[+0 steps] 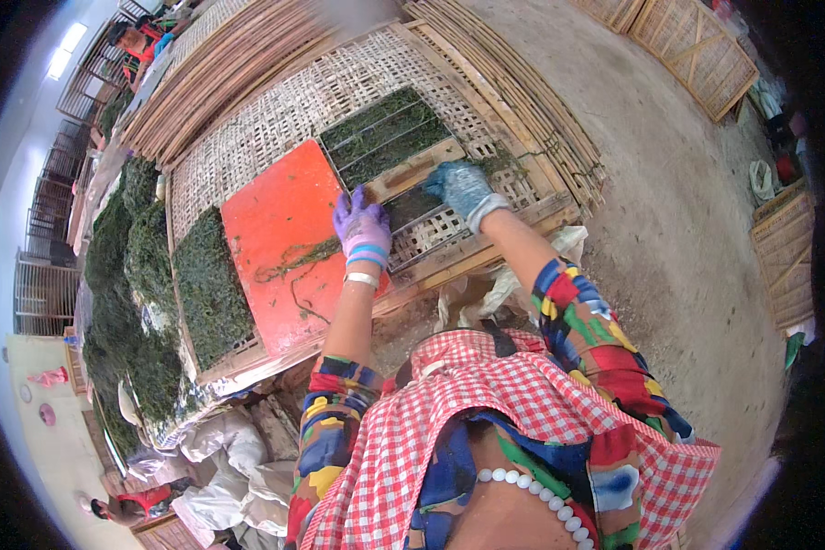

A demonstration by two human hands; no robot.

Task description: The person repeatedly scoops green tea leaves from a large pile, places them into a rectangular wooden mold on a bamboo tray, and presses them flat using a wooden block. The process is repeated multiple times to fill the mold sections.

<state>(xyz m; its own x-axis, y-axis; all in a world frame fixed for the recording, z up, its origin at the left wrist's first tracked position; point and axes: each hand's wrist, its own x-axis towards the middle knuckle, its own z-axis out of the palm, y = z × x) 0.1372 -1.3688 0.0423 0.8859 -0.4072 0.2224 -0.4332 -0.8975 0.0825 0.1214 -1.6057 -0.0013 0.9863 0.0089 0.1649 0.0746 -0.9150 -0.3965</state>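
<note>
My left hand (362,225), in a purple glove, rests at the edge between a red board (278,206) and a metal frame (330,163). Its fingertips are near the left end of a wooden bar (412,170); whether they grip anything is hidden. With curled fingers, my right hand (464,191) in a wet blue-grey glove holds the bar's right end. The bar lies across the frame, which thin rods divide into strips. Dark green seaweed (385,130) fills the strips beyond the bar. Nearer me, some seaweed and bare woven bamboo mesh (426,237) show inside the frame.
A seaweed sheet (210,289) lies left of the red board, with a large seaweed heap (134,295) farther left. Stacked bamboo-framed screens (234,75) stand behind. A person (141,45) is at the far left; another person (137,505) is at lower left. White sacks (240,467) lie below.
</note>
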